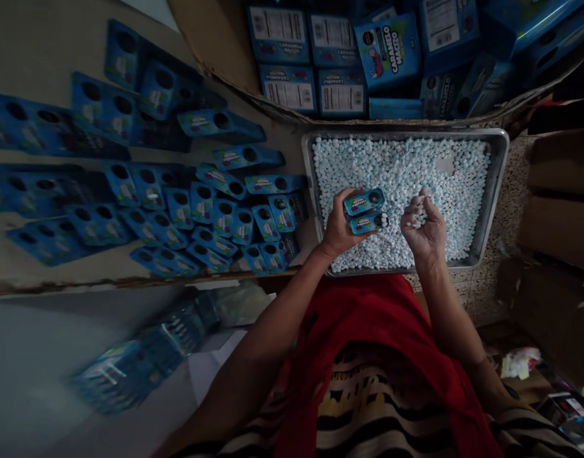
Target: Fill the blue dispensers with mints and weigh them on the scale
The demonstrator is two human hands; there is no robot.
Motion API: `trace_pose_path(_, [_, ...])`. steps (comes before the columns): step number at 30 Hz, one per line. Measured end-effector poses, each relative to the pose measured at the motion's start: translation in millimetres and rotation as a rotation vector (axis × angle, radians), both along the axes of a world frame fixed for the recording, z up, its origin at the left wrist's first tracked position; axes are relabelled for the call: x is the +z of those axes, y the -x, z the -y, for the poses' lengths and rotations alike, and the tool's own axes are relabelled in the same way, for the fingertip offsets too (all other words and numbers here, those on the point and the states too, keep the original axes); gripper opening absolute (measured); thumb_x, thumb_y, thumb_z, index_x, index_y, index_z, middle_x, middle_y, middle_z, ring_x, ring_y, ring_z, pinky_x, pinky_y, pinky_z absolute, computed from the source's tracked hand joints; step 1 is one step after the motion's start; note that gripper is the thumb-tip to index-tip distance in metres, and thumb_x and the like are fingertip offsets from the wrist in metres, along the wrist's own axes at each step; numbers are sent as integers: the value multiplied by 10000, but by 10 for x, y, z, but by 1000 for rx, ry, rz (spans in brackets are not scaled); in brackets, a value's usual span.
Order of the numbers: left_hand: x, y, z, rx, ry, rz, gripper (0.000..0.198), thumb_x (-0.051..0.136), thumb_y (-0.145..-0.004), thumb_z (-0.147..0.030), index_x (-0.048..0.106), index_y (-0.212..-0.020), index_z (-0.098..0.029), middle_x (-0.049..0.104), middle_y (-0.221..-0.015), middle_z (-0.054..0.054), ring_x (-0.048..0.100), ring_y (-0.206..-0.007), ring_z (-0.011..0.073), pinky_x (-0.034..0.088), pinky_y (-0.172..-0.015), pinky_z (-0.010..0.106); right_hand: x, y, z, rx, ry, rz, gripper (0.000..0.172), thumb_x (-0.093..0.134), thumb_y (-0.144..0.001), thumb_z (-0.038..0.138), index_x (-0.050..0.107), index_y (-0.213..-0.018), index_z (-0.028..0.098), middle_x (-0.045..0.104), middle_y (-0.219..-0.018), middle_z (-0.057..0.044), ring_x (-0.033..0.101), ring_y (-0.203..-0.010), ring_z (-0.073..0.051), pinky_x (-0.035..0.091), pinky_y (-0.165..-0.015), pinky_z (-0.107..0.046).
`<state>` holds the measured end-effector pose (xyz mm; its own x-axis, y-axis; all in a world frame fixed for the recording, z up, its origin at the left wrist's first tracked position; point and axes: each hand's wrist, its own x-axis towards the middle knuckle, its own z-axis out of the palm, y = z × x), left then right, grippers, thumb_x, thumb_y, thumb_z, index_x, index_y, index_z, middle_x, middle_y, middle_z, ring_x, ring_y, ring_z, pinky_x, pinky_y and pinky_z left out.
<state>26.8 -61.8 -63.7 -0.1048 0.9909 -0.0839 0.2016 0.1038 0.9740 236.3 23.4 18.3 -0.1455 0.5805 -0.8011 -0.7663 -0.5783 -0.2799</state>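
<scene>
My left hand (338, 228) is wrapped round two small blue candy boxes, one (361, 203) lying just beyond the other (362, 224). White candies show at the round hole of the nearer box; the farther box's hole looks dark. To the right, my right hand (429, 232) has its fingers curled round a handful of small candies (420, 219), and its skin looks dusted pale. Both hands are over a metal tray (498, 191) spread with pale blue and white candies (392, 162). A bare patch of tray bottom shows at its far right.
Rows of blue boxes (222, 216) with round holes stand on the table (292, 149) at left. Behind the tray, a large cardboard carton (225, 70) holds more blue boxes. Wrapped blue packs (130, 369) lie lower left. Brown cartons (559, 222) stand at right.
</scene>
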Motion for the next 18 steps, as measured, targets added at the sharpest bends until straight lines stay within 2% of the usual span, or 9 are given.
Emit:
trace_pose_path(2, [36, 34, -9, -29, -26, -65, 1080, 973, -779, -590, 335, -1614, -337, 646, -1520, 155, 677, -1437, 356, 589, -1202, 600, 6, 6, -18, 12, -2, -59, 158, 748, -978, 190, 720, -1093, 295, 760, -820, 79, 624, -594, -61, 472, -475, -162])
trace_pose_path(5, [120, 95, -62, -94, -125, -218, 876, 951, -825, -506, 475, -1535, -313, 602, -1546, 154, 622, -1480, 363, 545, -1247, 620, 11, -55, -45, 40, 25, -117, 103, 683, -1024, 174, 680, -1043, 276, 750, -827, 70, 607, -572, -36, 429, -454, -129])
trace_pose_path(6, [158, 108, -82, -111, -152, -256, 868, 964, -810, -479, 495, -1518, -299, 582, -1567, 159, 599, -1500, 373, 529, -1262, 630, 15, -77, -50, 39, 40, -118, 89, 671, -1039, 187, 660, -1002, 266, 753, -846, 59, 611, -580, -31, 423, -455, -122])
trace_pose_path(8, [237, 110, -120, -133, -160, -296, 986, 1010, -740, -415, 462, -1551, -294, 553, -1602, 163, 567, -1526, 394, 510, -1283, 640, 30, -95, -54, 24, 56, -96, 164, 675, -1061, 244, 610, -910, 253, 737, -838, 43, 615, -593, -37, 429, -466, -126])
trace_pose_path(10, [302, 85, -153, -154, -128, -326, 1074, 1009, -704, -303, 412, -1597, -308, 577, -1586, 154, 589, -1501, 390, 518, -1282, 618, 58, -66, -55, -11, 48, -68, 240, 679, -1078, 307, 584, -864, 252, 668, -749, 52, 597, -584, -55, 456, -485, -147])
trace_pose_path(13, [345, 36, -187, -149, -78, -383, 939, 929, -738, -185, 474, -1554, -267, 650, -1470, 146, 658, -1396, 363, 566, -1228, 554, 119, 40, -62, -61, 38, -41, 263, 642, -1111, 335, 602, -863, 255, 572, -662, 68, 583, -592, -82, 494, -521, -176])
trace_pose_path(16, [370, 34, -192, -115, -17, -412, 756, 908, -779, -223, 569, -1454, -230, 687, -1392, 137, 684, -1337, 341, 584, -1194, 499, 195, 157, -75, -29, 7, 33, 324, 648, -1113, 380, 593, -821, 250, 629, -749, 33, 581, -632, -99, 484, -521, -203])
trace_pose_path(18, [414, 64, -178, -98, -10, -419, 717, 916, -797, -278, 597, -1436, -227, 703, -1374, 129, 696, -1314, 331, 586, -1183, 475, 256, 231, -84, 0, -78, 101, 372, 684, -1093, 447, 575, -792, 257, 594, -745, 28, 549, -634, -117, 488, -535, -233])
